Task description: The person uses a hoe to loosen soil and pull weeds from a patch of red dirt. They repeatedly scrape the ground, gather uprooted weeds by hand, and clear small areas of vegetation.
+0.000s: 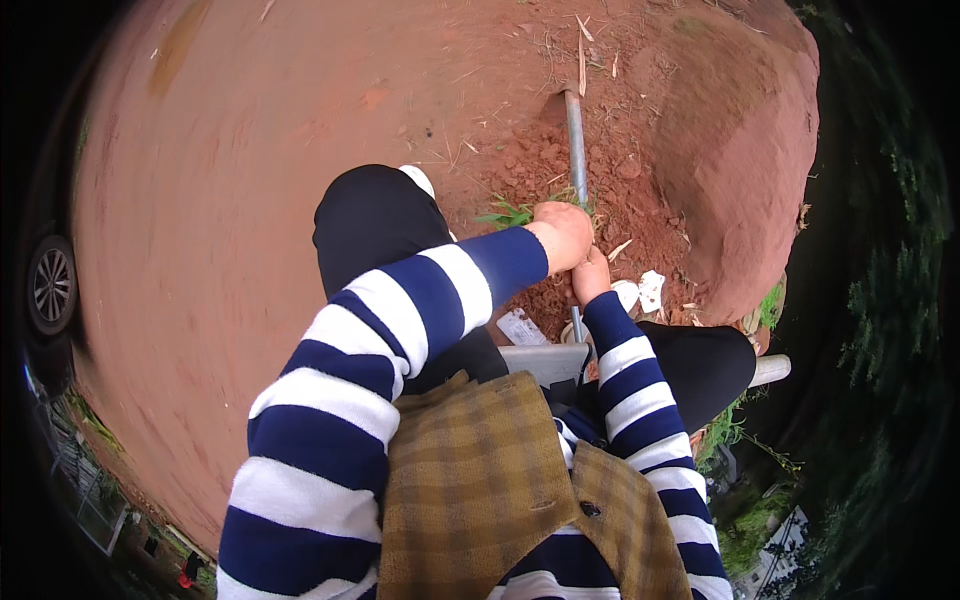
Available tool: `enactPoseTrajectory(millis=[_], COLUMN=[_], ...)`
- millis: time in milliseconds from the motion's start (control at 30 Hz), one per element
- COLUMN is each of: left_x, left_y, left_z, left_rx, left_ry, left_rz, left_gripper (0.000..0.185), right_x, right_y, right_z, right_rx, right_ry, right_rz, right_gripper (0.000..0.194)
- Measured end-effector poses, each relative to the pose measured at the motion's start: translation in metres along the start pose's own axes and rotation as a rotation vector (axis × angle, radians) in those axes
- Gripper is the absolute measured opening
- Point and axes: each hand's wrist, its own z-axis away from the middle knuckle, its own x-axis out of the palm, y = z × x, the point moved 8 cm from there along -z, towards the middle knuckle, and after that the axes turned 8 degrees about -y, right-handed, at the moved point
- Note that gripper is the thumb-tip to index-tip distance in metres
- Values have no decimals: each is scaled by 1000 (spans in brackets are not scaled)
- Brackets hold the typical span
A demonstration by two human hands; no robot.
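My left hand (564, 231) is curled, its back up, over the line of a grey metal pipe (576, 146). Green grass blades (511, 215) stick out beside and beyond it. Touching it on the near side is my right hand (591, 276), also bent, its fingers mostly hidden. The pipe runs from a small hollow in the red soil, passes beneath both hands and shows again close to my body. What either hand holds is hidden from above. Loose red soil (540, 169) lies around the pipe.
A grey stool edge (544, 365) sits between my knees. White scraps (651, 291) and a white packet with writing (521, 328) lie on the soil. A large earth mound (742, 150) rises at right. A car wheel (52, 285) shows far left.
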Motion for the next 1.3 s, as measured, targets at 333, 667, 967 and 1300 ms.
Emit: enactPoseTrajectory(millis=[333, 667, 967, 1300], left_x=[-3, 2, 6, -18], left_y=[29, -8, 23, -17], left_z=[24, 12, 25, 16], left_rx=[151, -50, 168, -183], left_ry=[-109, -97, -188, 11], left_rz=[132, -52, 89, 42], left_gripper=[28, 39, 31, 39], right_x=[-31, 4, -23, 4], right_y=[-36, -36, -49, -47], right_z=[66, 0, 60, -16], right_rx=[-159, -232, -235, -248], right_ry=[146, 121, 165, 43], right_rz=[234, 434, 621, 328], right_gripper=[19, 35, 30, 29])
